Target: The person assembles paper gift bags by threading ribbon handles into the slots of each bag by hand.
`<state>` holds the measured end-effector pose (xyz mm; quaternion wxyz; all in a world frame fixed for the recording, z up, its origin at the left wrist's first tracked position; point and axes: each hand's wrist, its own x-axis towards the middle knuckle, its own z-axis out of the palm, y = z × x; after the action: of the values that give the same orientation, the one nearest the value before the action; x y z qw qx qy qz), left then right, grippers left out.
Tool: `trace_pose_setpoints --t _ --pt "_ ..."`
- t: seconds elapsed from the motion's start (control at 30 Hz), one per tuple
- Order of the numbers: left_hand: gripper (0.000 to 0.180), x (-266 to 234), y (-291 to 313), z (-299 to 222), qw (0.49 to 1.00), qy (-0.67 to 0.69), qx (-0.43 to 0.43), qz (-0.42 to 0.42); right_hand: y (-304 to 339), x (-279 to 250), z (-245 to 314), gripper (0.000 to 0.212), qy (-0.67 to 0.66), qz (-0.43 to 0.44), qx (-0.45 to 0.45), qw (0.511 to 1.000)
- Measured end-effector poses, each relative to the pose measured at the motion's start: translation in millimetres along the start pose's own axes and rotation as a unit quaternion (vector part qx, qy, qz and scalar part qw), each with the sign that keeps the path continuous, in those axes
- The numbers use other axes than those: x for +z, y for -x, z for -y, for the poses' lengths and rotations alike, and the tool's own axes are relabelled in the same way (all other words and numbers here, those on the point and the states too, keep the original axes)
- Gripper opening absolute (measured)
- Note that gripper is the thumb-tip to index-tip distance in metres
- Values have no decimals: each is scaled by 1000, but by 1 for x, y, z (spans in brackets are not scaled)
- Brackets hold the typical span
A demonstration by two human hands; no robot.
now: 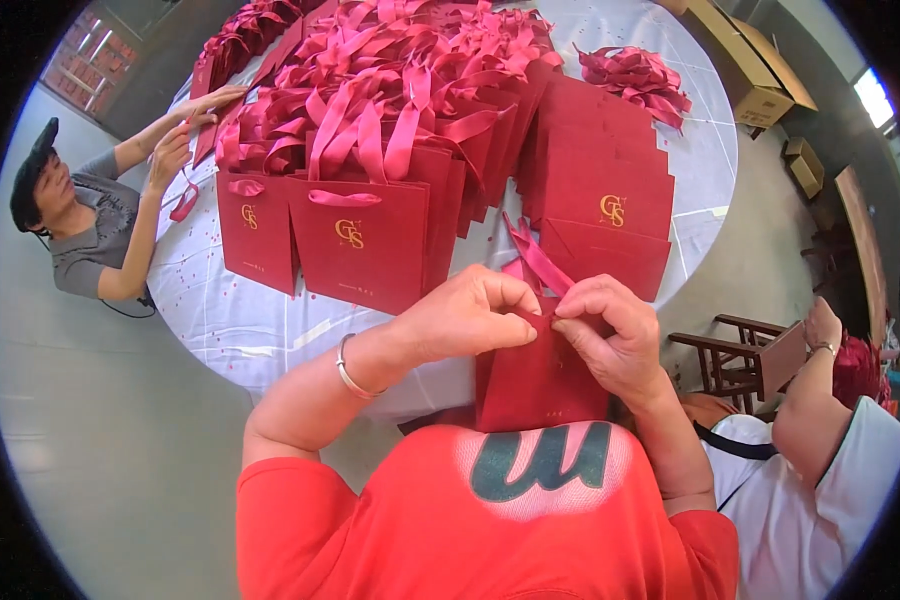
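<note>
A red paper gift bag [542, 380] stands upright at the table's near edge, close against my body. My left hand [480, 315], with a bangle on the wrist, pinches at its top edge. Beside it my right hand [615, 335] is closed too, thumb and forefinger gripping the same rim. A pink ribbon [538, 255] rises from behind the bag's top, just beyond my fingers. What lies between my left fingertips is partly hidden.
Rows of red bags with pink ribbon handles [365, 235] fill the round white-covered table [270, 340]. Flat overlapping bags [610, 170] lie at right, near a ribbon heap [635, 80]. One person works at left, another sits at right. A wooden stool [745, 355] and cardboard box [745, 65] stand beyond.
</note>
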<state>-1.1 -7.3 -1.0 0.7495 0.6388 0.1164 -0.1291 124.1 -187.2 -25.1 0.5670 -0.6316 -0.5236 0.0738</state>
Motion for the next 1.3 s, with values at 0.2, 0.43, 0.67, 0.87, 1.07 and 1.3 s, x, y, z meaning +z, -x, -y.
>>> trace_pose_setpoints --t 0.2,0.43,0.67,0.87,1.07,1.3 --pt "5 6 0 8 988 -115 73 -67 1 -4 6 17 -15 -10 14 1000" --pt "11 10 0 13 952 -255 118 -119 0 1 7 18 -8 0 -3 1000" --pt "11 -3 4 2 985 -141 88 -39 2 6 18 23 71 -54 -28 996" --pt "14 -11 3 -2 981 -182 62 -19 6 5 17 22 74 -15 -66 995" --pt "15 -10 4 1 978 -194 73 -27 1 9 21 21 104 0 -86 991" --pt "15 -6 7 -3 974 -203 93 -42 0 13 25 19 140 -4 -89 986"
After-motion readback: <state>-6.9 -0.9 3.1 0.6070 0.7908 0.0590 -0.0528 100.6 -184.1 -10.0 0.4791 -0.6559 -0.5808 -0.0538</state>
